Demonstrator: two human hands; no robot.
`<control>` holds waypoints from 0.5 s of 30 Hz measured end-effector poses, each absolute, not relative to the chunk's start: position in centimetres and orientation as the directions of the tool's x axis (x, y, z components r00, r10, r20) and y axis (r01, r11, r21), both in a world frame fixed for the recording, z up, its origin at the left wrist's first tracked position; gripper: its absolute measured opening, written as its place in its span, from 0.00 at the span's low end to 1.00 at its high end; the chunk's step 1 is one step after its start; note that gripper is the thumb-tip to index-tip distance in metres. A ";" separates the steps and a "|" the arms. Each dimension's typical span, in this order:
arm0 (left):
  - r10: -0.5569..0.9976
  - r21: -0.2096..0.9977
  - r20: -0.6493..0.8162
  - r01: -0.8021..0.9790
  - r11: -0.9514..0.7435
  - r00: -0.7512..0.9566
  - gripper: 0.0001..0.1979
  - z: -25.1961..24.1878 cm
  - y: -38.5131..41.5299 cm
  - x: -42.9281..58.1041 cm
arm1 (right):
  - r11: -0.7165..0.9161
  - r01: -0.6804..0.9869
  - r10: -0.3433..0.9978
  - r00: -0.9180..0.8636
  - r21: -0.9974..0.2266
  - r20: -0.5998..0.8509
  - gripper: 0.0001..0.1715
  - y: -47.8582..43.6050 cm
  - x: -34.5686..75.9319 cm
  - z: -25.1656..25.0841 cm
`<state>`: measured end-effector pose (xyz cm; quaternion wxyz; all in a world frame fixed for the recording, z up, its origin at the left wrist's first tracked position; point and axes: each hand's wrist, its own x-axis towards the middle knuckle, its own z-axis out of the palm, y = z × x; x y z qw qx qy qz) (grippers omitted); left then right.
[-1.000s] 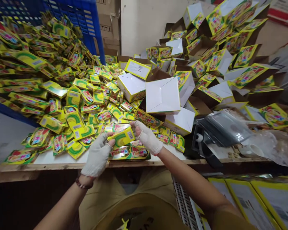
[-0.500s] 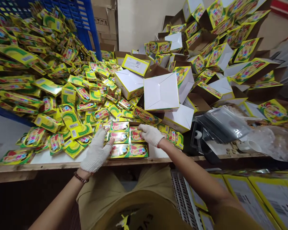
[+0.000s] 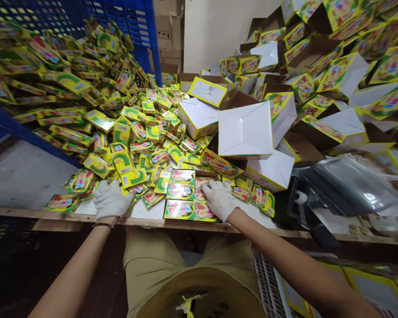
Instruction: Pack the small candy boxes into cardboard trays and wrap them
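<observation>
Both my hands wear white knit gloves. My right hand (image 3: pixel 219 199) lies palm down, fingers spread, on a shallow tray (image 3: pixel 179 211) filled with small yellow-green packets at the table's front edge. My left hand (image 3: pixel 110 198) reaches left of the tray into loose yellow packets (image 3: pixel 130 176); its fingers curl down among them and I cannot tell whether they hold one. A big heap of the same packets (image 3: pixel 86 101) slopes down from a blue crate.
A blue plastic crate (image 3: pixel 132 26) stands at the back left. Empty open cartons, white inside (image 3: pixel 245 130), pile up at the back right. A black tape dispenser (image 3: pixel 305 207) and clear plastic sheet (image 3: pixel 345 181) lie at right. The wooden table edge (image 3: pixel 53 216) runs along the front.
The packet held in both hands a second ago now lies in the tray. My left hand has moved left from the tray into the loose packets; my right hand stays on the tray.
</observation>
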<state>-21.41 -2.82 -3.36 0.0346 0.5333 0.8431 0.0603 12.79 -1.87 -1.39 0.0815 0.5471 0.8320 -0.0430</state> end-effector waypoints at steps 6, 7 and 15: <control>0.987 -0.039 0.047 0.987 0.155 -0.153 0.23 -3.0 -1.9 -23.1 | 0.354 0.932 0.924 -0.361 -0.071 -0.129 0.16 -1.8 12.8 -1.4; 0.997 -0.034 0.059 0.998 0.043 -0.041 0.21 -3.1 -1.7 -23.2 | 0.342 0.934 0.928 -0.353 -0.103 -0.119 0.16 -1.7 12.8 -1.3; 0.999 0.005 0.012 0.999 0.034 -0.034 0.31 -2.5 1.0 -20.6 | 0.268 0.846 0.963 -0.249 -0.460 0.102 0.16 0.8 14.2 0.9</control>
